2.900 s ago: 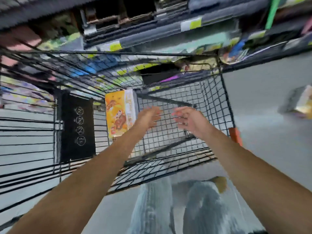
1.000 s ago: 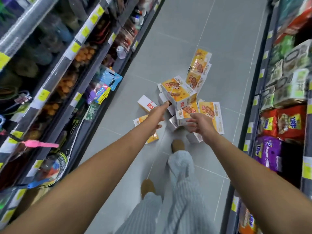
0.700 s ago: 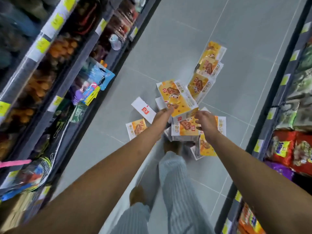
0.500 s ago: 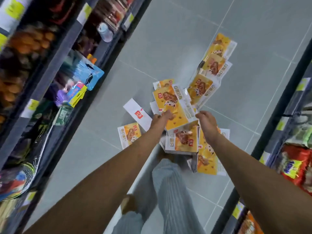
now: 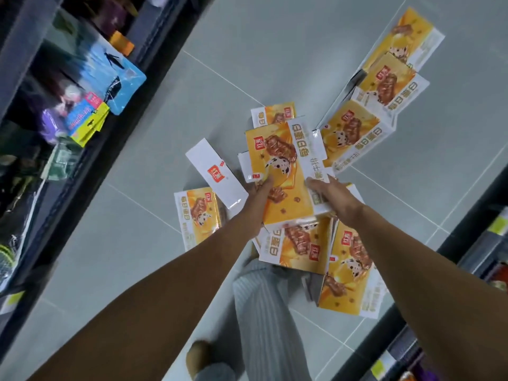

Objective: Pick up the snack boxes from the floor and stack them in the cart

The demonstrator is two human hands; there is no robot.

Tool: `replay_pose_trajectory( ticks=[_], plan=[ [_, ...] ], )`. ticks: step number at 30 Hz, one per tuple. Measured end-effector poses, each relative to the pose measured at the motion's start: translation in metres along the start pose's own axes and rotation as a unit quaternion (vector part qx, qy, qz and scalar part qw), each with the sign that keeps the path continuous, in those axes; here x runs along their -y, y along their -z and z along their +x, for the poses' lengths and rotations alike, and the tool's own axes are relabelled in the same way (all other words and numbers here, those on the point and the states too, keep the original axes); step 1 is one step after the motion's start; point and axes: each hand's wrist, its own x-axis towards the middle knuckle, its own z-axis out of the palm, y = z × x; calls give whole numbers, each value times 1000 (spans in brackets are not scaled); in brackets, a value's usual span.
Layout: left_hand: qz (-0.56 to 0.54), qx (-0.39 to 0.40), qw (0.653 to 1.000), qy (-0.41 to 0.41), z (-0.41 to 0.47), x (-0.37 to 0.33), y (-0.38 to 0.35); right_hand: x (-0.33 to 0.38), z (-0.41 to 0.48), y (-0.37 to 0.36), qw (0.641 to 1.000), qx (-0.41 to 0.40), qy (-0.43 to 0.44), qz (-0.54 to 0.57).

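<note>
Head camera looks straight down a shop aisle at the snack boxes [image 5: 299,246], which lie in a loose heap on the grey tiled floor [image 5: 247,50]. The step in hand is the pick-up of the top box [image 5: 277,171], an orange carton lying face up across the heap. The left hand [image 5: 259,196] is against its left edge, fingers stretched onto the printed face. The right hand [image 5: 334,196] lies flat along its white side panel. Both hands are uncurled, pressing on the carton rather than wrapped round it. The box sits between them and appears to rest on the cartons beneath, not yet lifted.

A white-sided box [image 5: 217,174] lies just beside the left hand, and an overlapping row of boxes [image 5: 357,133] runs toward the upper right. The cart is out of view. A striped trouser leg [image 5: 264,312] stands below the heap, with stocked shelves [image 5: 68,92] at the left.

The next move probably calls for an even squeeze from both sides and a straight lift, so the cartons underneath are not dragged along. Then comes a turn toward the cart. The glossy card may slip if the pressure is light.
</note>
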Motion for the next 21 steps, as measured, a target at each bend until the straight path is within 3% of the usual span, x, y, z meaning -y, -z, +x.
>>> replay_pose_trajectory(
  ticks=[5, 12, 21],
  plan=[
    [32, 7, 999, -30, -34, -16, 9, -1, -30, -19, 999, -35, 1, 28],
    [39, -30, 995, -84, -122, -3, 61, 11, -124, -74, 998, -43, 47, -27],
    [-76, -104, 979, -157, -258, 90, 193, -13, -252, -202, 986, 57, 110, -112]
  ],
)
